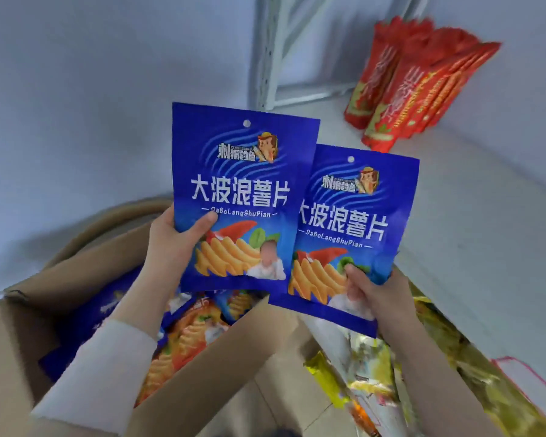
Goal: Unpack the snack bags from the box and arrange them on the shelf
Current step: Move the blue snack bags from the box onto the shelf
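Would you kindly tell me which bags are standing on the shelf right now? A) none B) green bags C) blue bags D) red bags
D: red bags stand in a row on the shelf; the left hand and right hand each hold a blue bag.

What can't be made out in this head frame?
Head view.
Brown cardboard box: contents largely hidden by the left forearm and two blue snack bags.
Red snack bags on the white shelf: blurred, count and print unclear.
Yellow foil packets: blurred, cut by the bottom edge.
Right hand: fingers hidden behind its blue bag.
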`<state>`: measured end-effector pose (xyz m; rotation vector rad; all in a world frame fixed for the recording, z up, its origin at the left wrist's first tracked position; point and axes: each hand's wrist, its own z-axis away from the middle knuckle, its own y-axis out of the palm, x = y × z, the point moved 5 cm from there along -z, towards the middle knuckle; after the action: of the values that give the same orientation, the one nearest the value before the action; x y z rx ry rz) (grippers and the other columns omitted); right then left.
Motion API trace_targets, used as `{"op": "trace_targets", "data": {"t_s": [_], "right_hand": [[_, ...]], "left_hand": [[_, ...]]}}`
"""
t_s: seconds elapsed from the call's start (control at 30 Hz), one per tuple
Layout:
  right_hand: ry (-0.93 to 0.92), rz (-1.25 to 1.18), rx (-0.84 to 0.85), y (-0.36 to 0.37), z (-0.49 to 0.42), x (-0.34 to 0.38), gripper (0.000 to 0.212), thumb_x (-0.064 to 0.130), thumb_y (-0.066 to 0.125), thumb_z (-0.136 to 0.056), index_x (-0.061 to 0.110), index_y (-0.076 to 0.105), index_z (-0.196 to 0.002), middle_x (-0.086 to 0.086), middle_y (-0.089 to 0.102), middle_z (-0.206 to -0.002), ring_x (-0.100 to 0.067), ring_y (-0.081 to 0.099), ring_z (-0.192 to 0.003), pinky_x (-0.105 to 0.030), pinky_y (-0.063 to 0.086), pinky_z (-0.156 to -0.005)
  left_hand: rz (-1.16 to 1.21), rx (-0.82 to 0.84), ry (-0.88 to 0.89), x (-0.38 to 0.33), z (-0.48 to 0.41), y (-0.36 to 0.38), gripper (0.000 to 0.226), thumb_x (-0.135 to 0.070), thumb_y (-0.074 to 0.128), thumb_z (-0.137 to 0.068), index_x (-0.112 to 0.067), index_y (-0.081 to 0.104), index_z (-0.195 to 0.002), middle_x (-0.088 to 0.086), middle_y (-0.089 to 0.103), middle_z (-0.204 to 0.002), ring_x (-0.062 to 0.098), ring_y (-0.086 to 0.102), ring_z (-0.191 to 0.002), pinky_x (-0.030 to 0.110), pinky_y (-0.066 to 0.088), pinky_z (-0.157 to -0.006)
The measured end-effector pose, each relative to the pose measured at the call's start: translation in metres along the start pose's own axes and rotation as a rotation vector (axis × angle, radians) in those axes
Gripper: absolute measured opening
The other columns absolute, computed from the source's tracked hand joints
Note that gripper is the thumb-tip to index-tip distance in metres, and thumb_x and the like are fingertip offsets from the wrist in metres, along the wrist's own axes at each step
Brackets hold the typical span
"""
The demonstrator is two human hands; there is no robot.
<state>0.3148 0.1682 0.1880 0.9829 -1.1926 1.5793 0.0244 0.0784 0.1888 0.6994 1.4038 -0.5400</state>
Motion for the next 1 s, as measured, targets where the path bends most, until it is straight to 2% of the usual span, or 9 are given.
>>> {"op": "trace_targets", "data": {"t_s": [0.13, 0.23, 0.33, 0.43, 0.5, 0.57, 0.67, 0.8, 1.0], "right_hand": [[-0.079, -0.092, -0.189, -0.099, -0.006, 0.024, 0.019, 0.013, 0.070, -0.080, 0.016, 0.056, -0.068, 0.001, 0.060, -0.064, -0.013, 0.055, -0.056, -0.014, 0.045, -0.043], [-0.082, -0.130, -0.300, -0.172, -0.017, 0.027, 0.015, 0.018, 0.071, -0.080, 0.019, 0.057, -0.076, 0.003, 0.062, -0.073, -0.013, 0.059, -0.063, -0.020, 0.046, -0.047], [-0.064, -0.210, -0.396, -0.240, -0.032, 0.016, 0.011, 0.015, 0.070, -0.081, 0.012, 0.060, -0.081, 0.000, 0.063, -0.071, -0.010, 0.060, -0.056, -0.016, 0.046, -0.039], [-0.065, -0.260, -0.500, -0.296, -0.050, 0.005, 0.014, 0.012, 0.069, -0.081, 0.015, 0.058, -0.073, -0.001, 0.062, -0.069, -0.009, 0.060, -0.051, -0.012, 0.044, -0.036], [-0.068, -0.289, -0.571, -0.325, -0.065, -0.001, 0.014, 0.013, 0.069, -0.081, 0.017, 0.058, -0.073, 0.001, 0.062, -0.068, -0.006, 0.061, -0.047, -0.013, 0.045, -0.038], [-0.061, -0.307, -0.611, -0.347, -0.084, -0.005, 0.013, 0.015, 0.069, -0.082, 0.018, 0.059, -0.074, 0.001, 0.064, -0.069, -0.007, 0.062, -0.050, -0.019, 0.048, -0.042], [-0.036, -0.328, -0.647, -0.370, -0.121, -0.006, 0.013, 0.018, 0.070, -0.081, 0.020, 0.058, -0.077, 0.000, 0.065, -0.074, -0.017, 0.062, -0.063, -0.027, 0.049, -0.054], [-0.015, -0.299, -0.713, -0.390, -0.183, -0.002, 0.016, 0.023, 0.072, -0.080, 0.024, 0.056, -0.076, 0.000, 0.065, -0.078, -0.022, 0.063, -0.069, -0.036, 0.052, -0.068], [-0.006, -0.342, -0.793, -0.405, -0.279, 0.006, 0.013, 0.020, 0.070, -0.081, 0.019, 0.057, -0.084, 0.000, 0.063, -0.080, -0.017, 0.061, -0.067, -0.028, 0.047, -0.057]], "left_hand": [[-0.031, 0.168, 0.123, -0.041, -0.002, 0.111, 0.016, -0.018, 0.066, -0.084, -0.032, 0.059, -0.088, -0.011, 0.066, -0.088, 0.008, 0.065, -0.083, 0.026, 0.052, -0.073], [0.014, 0.294, 0.170, -0.057, 0.003, 0.205, 0.013, -0.018, 0.063, -0.086, -0.031, 0.060, -0.086, -0.015, 0.069, -0.081, 0.003, 0.067, -0.075, 0.022, 0.053, -0.068], [-0.009, 0.444, 0.239, -0.063, 0.010, 0.296, 0.017, -0.013, 0.059, -0.089, -0.030, 0.062, -0.087, -0.021, 0.070, -0.074, -0.003, 0.066, -0.073, 0.015, 0.053, -0.067], [-0.008, 0.530, 0.300, -0.062, 0.010, 0.374, 0.015, -0.012, 0.059, -0.089, -0.026, 0.061, -0.095, -0.019, 0.069, -0.084, -0.007, 0.064, -0.078, 0.010, 0.050, -0.069], [-0.006, 0.551, 0.342, -0.063, 0.006, 0.417, 0.020, -0.012, 0.059, -0.089, -0.030, 0.058, -0.096, -0.019, 0.064, -0.092, -0.011, 0.062, -0.079, 0.008, 0.048, -0.071], [0.003, 0.575, 0.355, -0.059, -0.003, 0.457, 0.018, -0.011, 0.059, -0.090, -0.027, 0.058, -0.099, -0.018, 0.062, -0.094, -0.013, 0.061, -0.079, 0.006, 0.047, -0.070], [-0.008, 0.637, 0.337, -0.049, -0.027, 0.516, 0.018, -0.014, 0.058, -0.091, -0.019, 0.056, -0.108, -0.016, 0.061, -0.095, -0.012, 0.061, -0.079, 0.004, 0.046, -0.067], [0.009, 0.730, 0.302, -0.034, -0.075, 0.590, 0.014, -0.017, 0.056, -0.092, -0.022, 0.056, -0.105, -0.014, 0.062, -0.099, 0.000, 0.061, -0.090, 0.016, 0.048, -0.079], [0.043, 0.831, 0.243, -0.008, -0.155, 0.680, 0.013, -0.019, 0.055, -0.092, -0.032, 0.059, -0.095, -0.011, 0.066, -0.097, 0.006, 0.064, -0.092, 0.027, 0.050, -0.082]]}}
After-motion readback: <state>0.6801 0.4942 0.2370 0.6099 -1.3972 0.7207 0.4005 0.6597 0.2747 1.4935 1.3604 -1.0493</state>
